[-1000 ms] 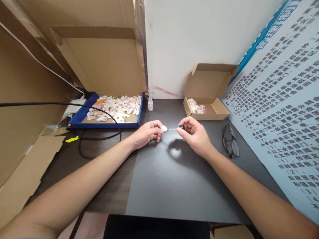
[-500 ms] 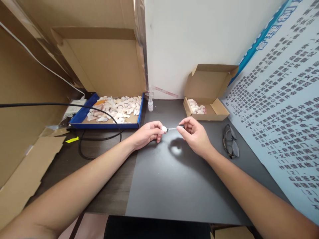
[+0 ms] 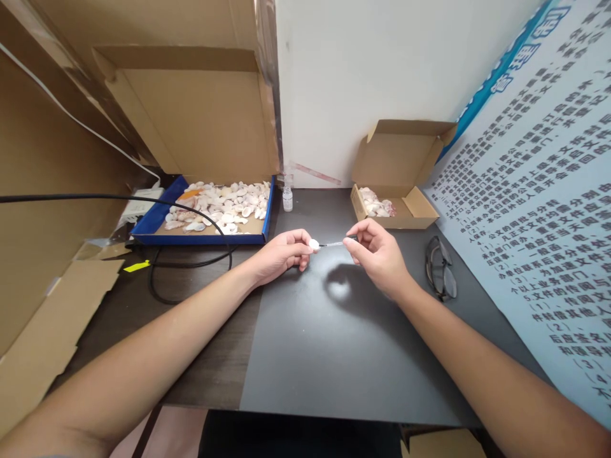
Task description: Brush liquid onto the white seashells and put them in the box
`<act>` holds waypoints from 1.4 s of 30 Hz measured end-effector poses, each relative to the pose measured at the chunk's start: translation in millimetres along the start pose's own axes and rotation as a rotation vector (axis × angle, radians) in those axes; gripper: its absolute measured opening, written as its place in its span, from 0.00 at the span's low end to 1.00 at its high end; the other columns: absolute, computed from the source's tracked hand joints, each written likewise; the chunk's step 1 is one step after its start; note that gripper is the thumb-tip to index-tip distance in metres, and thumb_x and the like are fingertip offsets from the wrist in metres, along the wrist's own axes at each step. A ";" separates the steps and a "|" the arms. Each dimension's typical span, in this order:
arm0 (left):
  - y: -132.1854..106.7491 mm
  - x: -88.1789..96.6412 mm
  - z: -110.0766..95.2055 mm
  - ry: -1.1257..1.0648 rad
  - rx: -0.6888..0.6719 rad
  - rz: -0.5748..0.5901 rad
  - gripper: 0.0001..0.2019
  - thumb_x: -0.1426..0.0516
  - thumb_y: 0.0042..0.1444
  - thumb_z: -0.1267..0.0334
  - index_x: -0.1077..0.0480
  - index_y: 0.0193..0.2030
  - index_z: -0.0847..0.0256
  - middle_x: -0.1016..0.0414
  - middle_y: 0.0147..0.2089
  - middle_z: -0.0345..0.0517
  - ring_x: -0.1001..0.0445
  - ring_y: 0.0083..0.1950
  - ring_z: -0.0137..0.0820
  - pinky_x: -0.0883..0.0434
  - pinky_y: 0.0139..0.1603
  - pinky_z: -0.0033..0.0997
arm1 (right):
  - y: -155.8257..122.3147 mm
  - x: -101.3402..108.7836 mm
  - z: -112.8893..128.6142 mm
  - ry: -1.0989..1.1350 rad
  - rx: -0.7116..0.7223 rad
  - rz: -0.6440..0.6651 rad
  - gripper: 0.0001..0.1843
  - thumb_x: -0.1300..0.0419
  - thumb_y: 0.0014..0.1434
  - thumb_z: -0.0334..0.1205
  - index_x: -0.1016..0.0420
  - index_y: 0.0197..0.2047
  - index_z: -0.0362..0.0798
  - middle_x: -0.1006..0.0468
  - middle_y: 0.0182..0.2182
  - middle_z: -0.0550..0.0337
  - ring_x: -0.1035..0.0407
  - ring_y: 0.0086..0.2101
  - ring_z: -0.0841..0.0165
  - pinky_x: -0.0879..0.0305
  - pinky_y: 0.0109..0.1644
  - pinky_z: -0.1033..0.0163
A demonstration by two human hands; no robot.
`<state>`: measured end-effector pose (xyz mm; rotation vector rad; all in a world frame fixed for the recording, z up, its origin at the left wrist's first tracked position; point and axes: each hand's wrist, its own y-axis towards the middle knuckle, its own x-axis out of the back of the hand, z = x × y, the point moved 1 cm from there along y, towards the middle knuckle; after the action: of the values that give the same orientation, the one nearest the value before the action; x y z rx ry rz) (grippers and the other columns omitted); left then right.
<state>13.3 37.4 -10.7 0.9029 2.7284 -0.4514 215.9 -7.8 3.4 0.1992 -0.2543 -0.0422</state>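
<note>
Between thumb and fingertips, my left hand (image 3: 285, 254) pinches a small white shell (image 3: 314, 245). My right hand (image 3: 377, 256) grips a thin brush (image 3: 333, 244) with a clear shaft and a dark tip pointing left. That tip meets or nearly meets the shell's right edge; whether it touches is hard to tell. Both hands are raised over the grey mat (image 3: 305, 362). A small clear bottle (image 3: 287, 199) with a white label stands behind them. At the back left, a blue-edged box (image 3: 200, 240) holds many pale shells (image 3: 233, 198).
An open brown cardboard box (image 3: 415, 222) with several shells stands at the back right. Dark-framed glasses (image 3: 440, 270) lie at the mat's right side. A black cable (image 3: 151, 286) loops over the left of the desk, near a yellow tag (image 3: 137, 266).
My right hand has shifted slightly right with the brush, showing more of its shaft. My left hand still holds the shell, almost unmoved.
</note>
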 end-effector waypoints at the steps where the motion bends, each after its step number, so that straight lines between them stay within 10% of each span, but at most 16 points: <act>1: 0.1 -0.1 0.1 -0.002 0.000 0.000 0.12 0.35 0.47 0.65 0.34 0.34 0.64 0.30 0.28 0.37 0.34 0.26 0.21 0.34 0.29 0.25 | 0.4 0.0 0.0 0.009 -0.003 0.016 0.13 0.37 0.55 0.47 0.34 0.36 0.47 0.42 0.22 0.69 0.44 0.22 0.76 0.45 0.27 0.66; 42: 0.3 -0.9 0.0 0.005 -0.001 -0.002 0.13 0.35 0.46 0.65 0.35 0.34 0.63 0.30 0.29 0.37 0.34 0.26 0.21 0.35 0.29 0.25 | -1.8 -0.7 -0.3 0.070 -0.007 0.076 0.14 0.37 0.57 0.47 0.34 0.38 0.47 0.41 0.25 0.68 0.43 0.23 0.76 0.44 0.28 0.66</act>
<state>14.2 37.1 -10.5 0.9017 2.7338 -0.4483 215.3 -9.5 2.6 0.1839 -0.1920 0.0388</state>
